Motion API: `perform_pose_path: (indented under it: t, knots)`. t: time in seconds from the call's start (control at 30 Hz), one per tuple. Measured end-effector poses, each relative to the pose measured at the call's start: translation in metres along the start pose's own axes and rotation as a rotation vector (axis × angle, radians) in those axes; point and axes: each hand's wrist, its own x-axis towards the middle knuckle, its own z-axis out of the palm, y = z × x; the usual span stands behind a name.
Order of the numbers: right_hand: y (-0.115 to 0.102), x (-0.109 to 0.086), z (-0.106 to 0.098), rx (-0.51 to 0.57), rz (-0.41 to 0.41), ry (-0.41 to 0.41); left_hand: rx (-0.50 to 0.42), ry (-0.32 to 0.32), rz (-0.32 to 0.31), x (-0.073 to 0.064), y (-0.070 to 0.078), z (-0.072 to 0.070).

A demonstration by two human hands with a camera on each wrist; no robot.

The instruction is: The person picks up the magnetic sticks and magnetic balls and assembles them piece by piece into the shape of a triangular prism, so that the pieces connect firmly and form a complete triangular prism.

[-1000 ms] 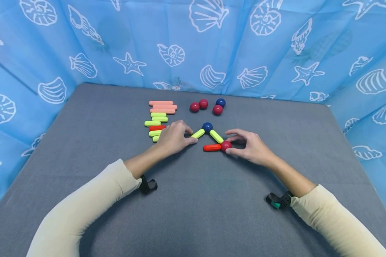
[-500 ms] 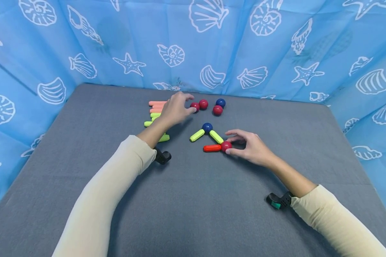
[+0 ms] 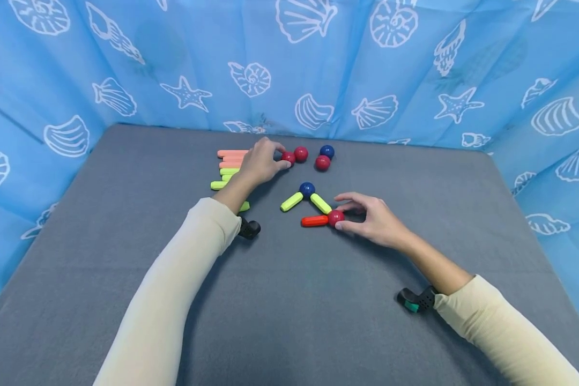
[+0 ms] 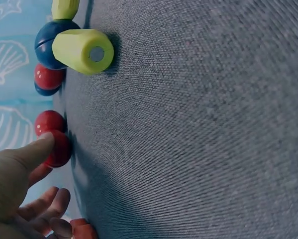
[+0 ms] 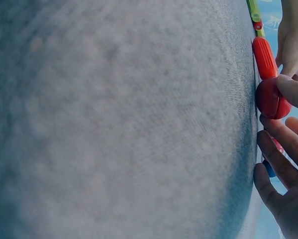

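Note:
My left hand [image 3: 259, 163] pinches a red ball [image 3: 288, 159] between thumb and index finger at the back of the table; in the left wrist view the thumb lies across that ball [image 4: 62, 149]. A second red ball [image 3: 301, 154] touches it. My right hand [image 3: 373, 220] holds another red ball [image 3: 336, 218] between thumb and fingers. A red stick [image 3: 314, 221] and a yellow-green stick [image 3: 321, 203] join this ball. The latter runs up to a blue ball [image 3: 307, 189], from which another yellow-green stick [image 3: 291, 202] slants down left, its lower end free.
Salmon sticks [image 3: 232, 154] and several yellow-green sticks [image 3: 219, 185] lie at the back left, partly hidden by my left arm. Behind the joined pieces, a blue ball [image 3: 327, 151] touches a red ball [image 3: 323, 163]. A blue shell-patterned curtain [image 3: 212, 64] borders the grey table [image 3: 309, 311].
My left hand has left the slanting yellow-green stick, moved up to the back balls and taken hold of a red one. My right hand stays on its red ball. The head view shifts slightly.

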Motion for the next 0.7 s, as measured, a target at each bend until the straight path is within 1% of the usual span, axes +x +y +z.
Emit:
perform_pose_path:
  t: [0.13, 0.2, 0.27, 0.33, 0.43, 0.53, 0.63, 0.7]
  knots:
    - [0.000, 0.001, 0.000, -0.007, 0.003, -0.005, 0.017, 0.001, 0.032, -0.002, 0.001, -0.001]
    - [0.000, 0.001, -0.001, -0.010, 0.008, -0.006, 0.005, 0.005, 0.052, -0.003, 0.002, -0.002]
    - [0.000, 0.001, 0.000, -0.009, 0.014, -0.006, -0.019, 0.003, 0.085, -0.007, 0.002, -0.005]
    - [0.000, 0.001, 0.000, -0.009, 0.016, -0.007, -0.049, 0.001, 0.133, -0.013, 0.001, -0.009]
    - [0.000, 0.001, 0.000, -0.012, 0.015, -0.007, -0.096, -0.014, 0.209, -0.026, 0.000, -0.017]
    - [-0.001, 0.001, -0.001, -0.017, 0.005, -0.006, -0.140, -0.040, 0.262, -0.044, -0.004, -0.024]
    - [-0.002, 0.001, -0.001, -0.019, 0.001, -0.007, -0.168, -0.076, 0.301, -0.062, -0.008, -0.025]
    - [-0.002, 0.001, -0.001, -0.019, 0.002, -0.009, -0.157, -0.096, 0.329, -0.073, -0.011, -0.024]
